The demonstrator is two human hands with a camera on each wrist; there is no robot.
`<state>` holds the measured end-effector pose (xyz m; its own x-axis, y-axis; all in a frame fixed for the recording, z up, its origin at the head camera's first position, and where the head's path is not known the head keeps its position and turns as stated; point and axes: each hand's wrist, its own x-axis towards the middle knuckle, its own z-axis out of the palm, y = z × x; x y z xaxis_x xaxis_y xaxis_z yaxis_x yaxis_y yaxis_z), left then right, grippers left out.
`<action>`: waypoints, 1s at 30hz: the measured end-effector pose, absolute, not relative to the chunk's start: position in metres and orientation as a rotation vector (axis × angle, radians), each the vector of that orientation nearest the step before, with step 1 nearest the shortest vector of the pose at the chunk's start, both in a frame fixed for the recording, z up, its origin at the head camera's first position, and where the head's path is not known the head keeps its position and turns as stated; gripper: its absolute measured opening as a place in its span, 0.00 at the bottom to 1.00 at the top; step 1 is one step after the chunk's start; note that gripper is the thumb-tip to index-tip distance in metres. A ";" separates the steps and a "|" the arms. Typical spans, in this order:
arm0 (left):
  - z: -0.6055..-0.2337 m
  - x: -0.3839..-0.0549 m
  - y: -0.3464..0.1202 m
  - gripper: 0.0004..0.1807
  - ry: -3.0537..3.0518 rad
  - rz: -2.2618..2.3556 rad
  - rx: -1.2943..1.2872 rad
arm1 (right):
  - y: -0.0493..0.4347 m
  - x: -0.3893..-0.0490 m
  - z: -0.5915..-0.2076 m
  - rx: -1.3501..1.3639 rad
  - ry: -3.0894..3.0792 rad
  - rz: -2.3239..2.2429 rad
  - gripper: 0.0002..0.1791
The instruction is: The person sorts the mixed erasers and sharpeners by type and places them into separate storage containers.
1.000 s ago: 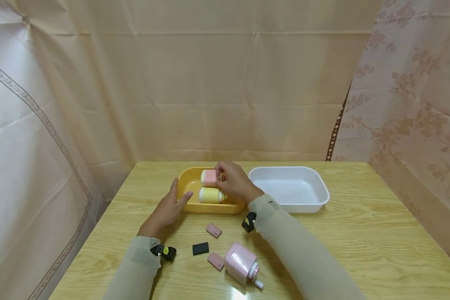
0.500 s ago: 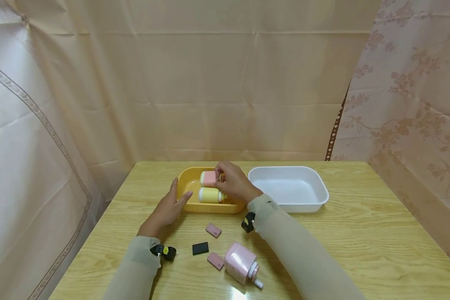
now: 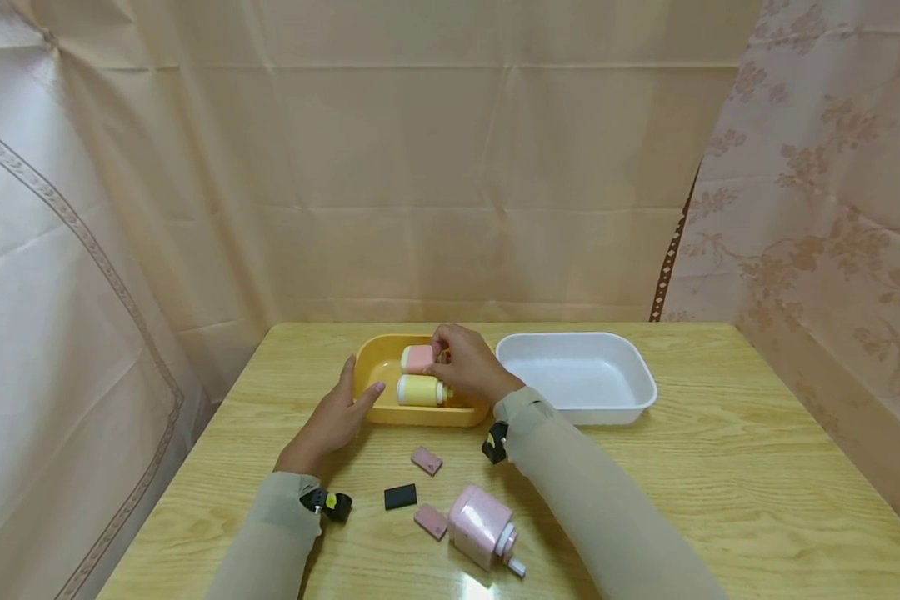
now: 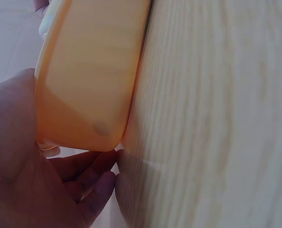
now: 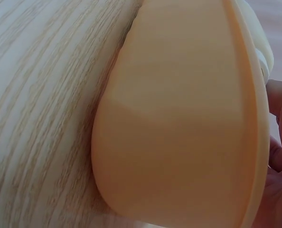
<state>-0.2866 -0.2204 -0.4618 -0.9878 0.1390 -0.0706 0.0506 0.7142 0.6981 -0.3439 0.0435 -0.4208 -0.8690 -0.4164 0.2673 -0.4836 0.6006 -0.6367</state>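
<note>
In the head view, my left hand [image 3: 335, 415] holds the left end of a yellow tray [image 3: 420, 419], thumb over the rim. The left wrist view has its fingers [image 4: 96, 190] bent at the tray's outer corner. My right hand [image 3: 471, 364] reaches over the tray's right side and pinches the cap end of a pink bottle [image 3: 417, 359] with a pale base, lying on its side. Beside it, nearer me, a yellow bottle [image 3: 418, 391] with a white base lies in the tray. In the right wrist view the tray's wall [image 5: 179, 118] hides most of that hand.
A white tray [image 3: 576, 414] stands to the right of the yellow one. Nearer me on the wooden table [image 3: 720, 467] lie a pink bottle with a nozzle [image 3: 482, 527], a black block [image 3: 401, 497] and two small pink blocks, one farther [image 3: 427, 460], one nearer [image 3: 431, 522].
The pink bottle in the right hand has sunk slightly into the yellow tray, closer to the yellow bottle. The left hand has stayed in place.
</note>
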 end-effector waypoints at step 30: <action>-0.460 -0.284 -0.220 0.54 2.792 1.135 0.158 | 0.052 -0.345 -0.424 0.669 -2.782 1.246 0.09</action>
<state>-0.2844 -0.2198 -0.4602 -0.9869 0.1427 -0.0752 0.0497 0.7127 0.6997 -0.3448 0.0521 -0.4241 -0.9078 -0.3741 0.1896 -0.3906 0.5893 -0.7072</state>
